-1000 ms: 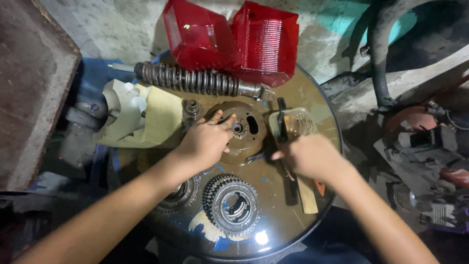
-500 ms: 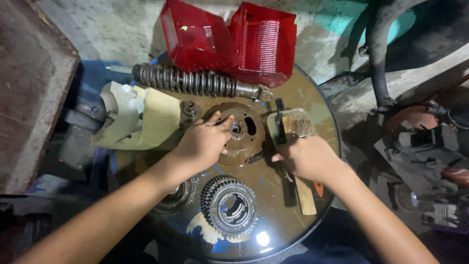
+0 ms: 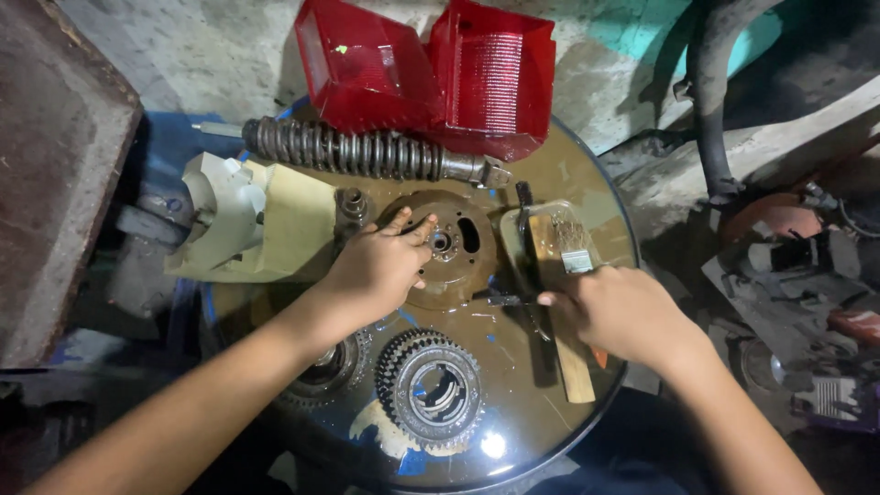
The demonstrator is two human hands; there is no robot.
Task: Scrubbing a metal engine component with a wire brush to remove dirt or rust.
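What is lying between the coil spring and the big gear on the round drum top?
In the head view, a brown round plate with holes lies between the coil spring and the big gear; the left hand rests on it.

Your left hand [image 3: 378, 268] lies flat on a round, rust-brown metal plate [image 3: 451, 246]: greasy, with a central hub hole and an oval slot beside it, flat on the oily drum top near its middle. Your right hand [image 3: 616, 310] rests on a paintbrush [image 3: 561, 302], pale wooden handle pointing toward you, bristles lying in a clear shallow container just right of the plate.
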